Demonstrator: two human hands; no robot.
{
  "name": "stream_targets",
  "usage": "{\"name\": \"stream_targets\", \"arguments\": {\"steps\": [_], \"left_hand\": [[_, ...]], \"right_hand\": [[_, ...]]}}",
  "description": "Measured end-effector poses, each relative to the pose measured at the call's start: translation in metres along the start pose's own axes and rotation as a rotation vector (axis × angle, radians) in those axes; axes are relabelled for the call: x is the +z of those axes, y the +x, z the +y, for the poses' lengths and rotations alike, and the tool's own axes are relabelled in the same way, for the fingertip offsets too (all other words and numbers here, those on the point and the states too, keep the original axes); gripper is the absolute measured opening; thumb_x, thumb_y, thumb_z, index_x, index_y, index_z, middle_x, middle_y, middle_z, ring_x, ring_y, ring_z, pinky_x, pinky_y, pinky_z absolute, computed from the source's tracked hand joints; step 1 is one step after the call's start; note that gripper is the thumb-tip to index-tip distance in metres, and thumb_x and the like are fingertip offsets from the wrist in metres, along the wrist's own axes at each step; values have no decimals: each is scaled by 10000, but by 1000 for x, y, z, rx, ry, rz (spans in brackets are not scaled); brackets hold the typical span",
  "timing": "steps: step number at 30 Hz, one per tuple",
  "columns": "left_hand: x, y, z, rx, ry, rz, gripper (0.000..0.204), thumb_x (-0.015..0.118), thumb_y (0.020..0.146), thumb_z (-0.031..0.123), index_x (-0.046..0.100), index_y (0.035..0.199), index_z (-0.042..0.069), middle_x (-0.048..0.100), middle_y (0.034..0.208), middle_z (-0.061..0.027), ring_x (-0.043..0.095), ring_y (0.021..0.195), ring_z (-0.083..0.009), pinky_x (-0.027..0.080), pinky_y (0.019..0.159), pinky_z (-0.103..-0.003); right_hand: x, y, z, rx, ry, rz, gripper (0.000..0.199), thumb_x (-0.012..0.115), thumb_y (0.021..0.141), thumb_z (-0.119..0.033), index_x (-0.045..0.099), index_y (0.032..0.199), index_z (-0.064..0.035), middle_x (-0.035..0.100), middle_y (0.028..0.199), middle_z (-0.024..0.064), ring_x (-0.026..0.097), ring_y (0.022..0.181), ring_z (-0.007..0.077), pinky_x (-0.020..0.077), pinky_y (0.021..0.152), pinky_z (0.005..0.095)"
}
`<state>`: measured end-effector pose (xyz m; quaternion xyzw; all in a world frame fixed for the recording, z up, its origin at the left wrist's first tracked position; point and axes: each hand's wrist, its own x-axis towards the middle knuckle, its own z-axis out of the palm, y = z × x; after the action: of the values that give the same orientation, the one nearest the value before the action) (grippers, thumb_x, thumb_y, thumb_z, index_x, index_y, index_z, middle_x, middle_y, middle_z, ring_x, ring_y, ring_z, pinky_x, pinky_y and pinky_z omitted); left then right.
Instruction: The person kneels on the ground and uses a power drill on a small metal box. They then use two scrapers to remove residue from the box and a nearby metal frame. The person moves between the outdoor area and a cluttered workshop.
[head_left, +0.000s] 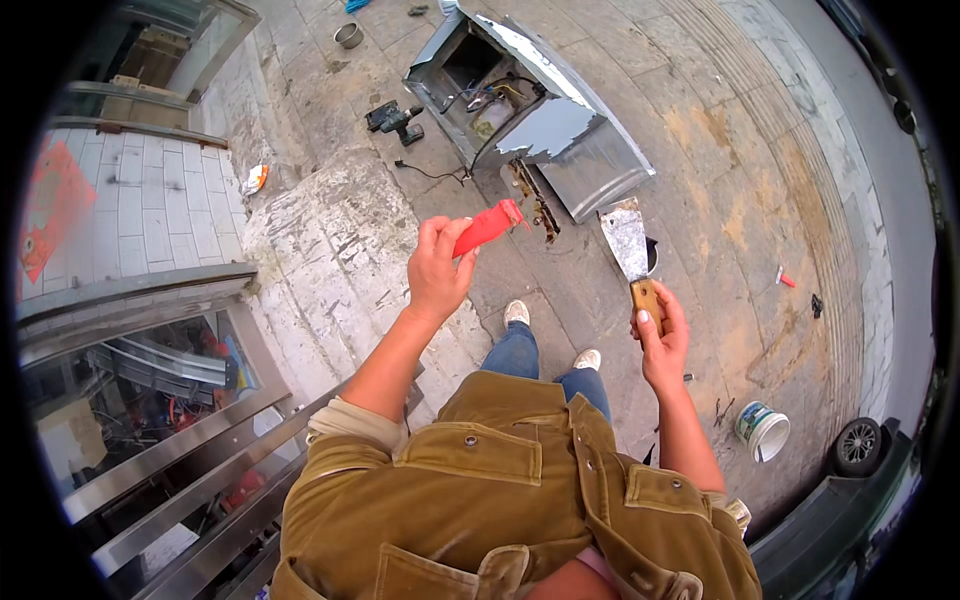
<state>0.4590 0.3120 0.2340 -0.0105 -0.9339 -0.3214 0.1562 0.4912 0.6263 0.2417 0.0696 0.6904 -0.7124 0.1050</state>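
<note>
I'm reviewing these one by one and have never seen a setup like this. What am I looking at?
There is no robot here, just a person's two bare hands. The single picture comes from a wide fisheye camera on the head looking down, so straight edges bend. The left hand holds a red object of unclear kind; the right hand grips a flat scraper by its wooden handle. On the pavement lie an opened metal housing with wires inside, a cordless drill and a bucket.
</note>
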Motion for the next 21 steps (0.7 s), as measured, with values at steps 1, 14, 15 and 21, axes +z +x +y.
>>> {"name": "stream_targets", "arguments": {"steps": [1,14,15,21], "left_hand": [[-20,8,-14,-31,47,29,433,691,717,23,546,1119,96,519,1023,-127,563,899,-304,474,756,-369],[-141,46,-102,-343,415,406,501,739,692,43,605,1159,164,505,957,-73,564,782,-222,477,656,-322],[-145,46,-106,-358,417,432,503,739,691,40,606,1159,166,504,955,-72,561,778,-221,475,654,-321],[-176,49,-145,-398,485,544,515,740,667,24,618,1144,175,500,933,-55,560,723,-205,471,599,-325]], "right_hand": [[22,15,-15,-25,-77,-49,395,576,898,-104,483,1273,-24,608,1005,76,572,851,126,466,755,262],[210,182,-98,-234,-385,-656,406,575,869,-72,521,1270,-29,578,1249,146,561,1146,236,414,949,308],[222,189,-103,-180,-373,-691,408,576,869,-74,521,1271,-32,580,1248,143,561,1147,236,413,948,307],[298,223,-112,-242,-448,-818,405,581,868,-76,530,1268,-42,589,1234,142,567,1135,226,415,944,301]]}}
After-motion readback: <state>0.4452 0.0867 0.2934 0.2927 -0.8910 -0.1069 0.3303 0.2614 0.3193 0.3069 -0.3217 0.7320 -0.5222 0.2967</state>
